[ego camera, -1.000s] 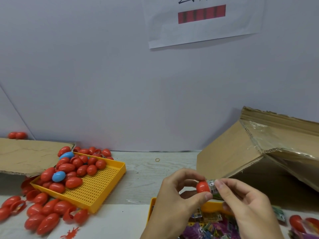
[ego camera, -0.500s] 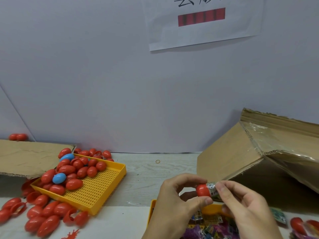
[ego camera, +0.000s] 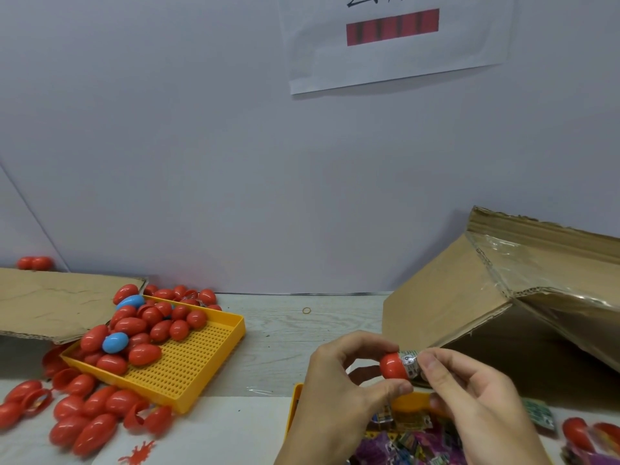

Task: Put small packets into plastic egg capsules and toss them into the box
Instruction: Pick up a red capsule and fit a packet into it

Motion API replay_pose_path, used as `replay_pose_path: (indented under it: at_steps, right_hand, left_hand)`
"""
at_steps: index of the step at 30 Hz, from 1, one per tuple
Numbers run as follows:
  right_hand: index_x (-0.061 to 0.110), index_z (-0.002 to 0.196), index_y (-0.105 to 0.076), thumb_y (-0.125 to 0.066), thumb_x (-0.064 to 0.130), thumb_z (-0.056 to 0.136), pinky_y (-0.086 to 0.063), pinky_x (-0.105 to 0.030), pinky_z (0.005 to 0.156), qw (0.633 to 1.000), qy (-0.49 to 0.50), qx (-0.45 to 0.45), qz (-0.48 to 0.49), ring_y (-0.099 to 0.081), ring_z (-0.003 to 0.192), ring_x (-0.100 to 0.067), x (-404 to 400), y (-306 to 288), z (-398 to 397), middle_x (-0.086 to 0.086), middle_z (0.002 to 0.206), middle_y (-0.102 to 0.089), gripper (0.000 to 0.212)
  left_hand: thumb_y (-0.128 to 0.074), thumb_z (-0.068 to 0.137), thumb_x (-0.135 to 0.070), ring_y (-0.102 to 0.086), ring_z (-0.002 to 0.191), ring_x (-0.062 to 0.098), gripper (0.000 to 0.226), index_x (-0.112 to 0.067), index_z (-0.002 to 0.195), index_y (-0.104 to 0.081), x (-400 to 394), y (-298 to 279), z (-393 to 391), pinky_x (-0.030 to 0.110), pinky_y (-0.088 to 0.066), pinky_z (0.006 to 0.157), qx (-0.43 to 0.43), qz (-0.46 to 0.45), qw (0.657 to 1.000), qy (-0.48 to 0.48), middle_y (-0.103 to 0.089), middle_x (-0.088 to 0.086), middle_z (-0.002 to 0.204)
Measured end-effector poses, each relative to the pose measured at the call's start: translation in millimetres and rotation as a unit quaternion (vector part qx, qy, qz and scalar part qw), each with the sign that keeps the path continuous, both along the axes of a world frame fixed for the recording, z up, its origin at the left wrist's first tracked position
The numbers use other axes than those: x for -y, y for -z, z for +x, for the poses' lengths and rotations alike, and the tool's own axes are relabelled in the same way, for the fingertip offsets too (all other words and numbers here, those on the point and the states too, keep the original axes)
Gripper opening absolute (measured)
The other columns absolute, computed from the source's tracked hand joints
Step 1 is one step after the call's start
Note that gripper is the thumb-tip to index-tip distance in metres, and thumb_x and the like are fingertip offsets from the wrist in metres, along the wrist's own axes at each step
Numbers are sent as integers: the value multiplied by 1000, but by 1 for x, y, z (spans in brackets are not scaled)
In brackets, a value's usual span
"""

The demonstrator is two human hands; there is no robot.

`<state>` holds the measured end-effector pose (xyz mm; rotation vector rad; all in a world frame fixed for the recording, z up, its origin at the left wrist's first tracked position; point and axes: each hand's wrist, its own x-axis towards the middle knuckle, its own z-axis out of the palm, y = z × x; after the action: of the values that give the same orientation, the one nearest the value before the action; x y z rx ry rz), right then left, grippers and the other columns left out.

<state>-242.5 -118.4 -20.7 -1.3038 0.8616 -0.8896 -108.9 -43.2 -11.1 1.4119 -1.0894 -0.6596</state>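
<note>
My left hand point(ego camera: 339, 394) pinches a red egg capsule half point(ego camera: 392, 365) between thumb and fingers. A small printed packet point(ego camera: 410, 363) sticks out of the capsule's right end, and my right hand point(ego camera: 476, 401) pinches it with its fingertips. Both hands hover above a yellow tray of small packets point(ego camera: 407, 434) at the bottom edge. The open cardboard box point(ego camera: 476, 297) lies on its side just right of the hands.
A yellow perforated tray point(ego camera: 188, 367) at left holds several red capsules and two blue ones point(ego camera: 115, 342). More red capsules point(ego camera: 84, 421) lie loose in front of it. A cardboard flap point(ego camera: 43, 303) is at far left, a rubber band point(ego camera: 306, 310) on the table, red capsules point(ego camera: 580, 434) at bottom right.
The hands stay together above the packet tray. The packet sits a little deeper in the red capsule half than before.
</note>
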Motion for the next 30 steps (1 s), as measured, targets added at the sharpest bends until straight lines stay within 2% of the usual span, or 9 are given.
replay_pose_path:
  at_steps: [5, 9, 13, 17, 22, 27, 30]
  right_hand:
    - [40, 82, -74, -69, 44, 57, -53, -46, 84, 1000, -2, 8, 2, -66, 89, -28, 1, 2, 1, 6, 79, -74, 26]
    - [29, 85, -76, -73, 51, 51, -52, -53, 88, 999, -27, 13, 19, -67, 92, -32, 3, 6, 0, -6, 85, -75, 41]
    - [34, 86, -76, -72, 56, 44, -55, -48, 83, 1000, -27, 7, -2, -68, 89, -28, 4, 7, 1, -2, 82, -75, 47]
    - [32, 86, -77, -73, 55, 47, -52, -55, 89, 1000, -22, 9, 13, -68, 89, -34, 4, 8, 1, -5, 83, -75, 46]
    - [29, 88, -77, -76, 56, 42, -50, -59, 91, 999, -30, 21, 32, -67, 94, -38, 5, 10, 1, -10, 87, -75, 53]
    - [30, 86, -78, -77, 54, 42, -50, -57, 92, 998, -33, 31, 41, -67, 95, -36, 8, 13, 0, -9, 88, -75, 50]
    - [27, 83, -79, -79, 47, 42, -54, -50, 85, 997, -28, 47, 50, -67, 97, -31, 8, 12, 0, -7, 101, -73, 45]
  left_hand:
    - [-89, 67, -9, -67, 101, 11, 35, -31, 89, -74, 0, 0, 0, 26, -57, 86, 7, 1, 1000, -1, -71, -11, 94]
    - [-88, 68, -9, -66, 100, 10, 32, -29, 89, -74, 0, 1, 0, 24, -57, 85, 13, 2, 1000, -6, -71, -12, 93]
    - [-88, 68, -8, -66, 100, 11, 33, -30, 88, -74, 0, 2, 0, 23, -57, 85, 21, 1, 1000, -9, -71, -10, 93]
    - [-88, 68, -9, -66, 101, 9, 35, -32, 89, -73, 1, 2, 0, 21, -56, 84, 33, 2, 999, -8, -71, -12, 95]
    - [-88, 67, -10, -65, 100, 7, 36, -36, 87, -73, 1, 1, 0, 18, -56, 82, 48, -3, 999, -10, -70, -15, 94]
    - [-88, 67, -11, -65, 99, 5, 36, -38, 84, -71, 1, 1, -2, 16, -55, 81, 66, -10, 998, -18, -69, -17, 93]
    - [-88, 67, -11, -66, 97, 6, 38, -39, 85, -71, 0, 0, -1, 18, -56, 83, 75, -17, 997, -24, -69, -19, 92]
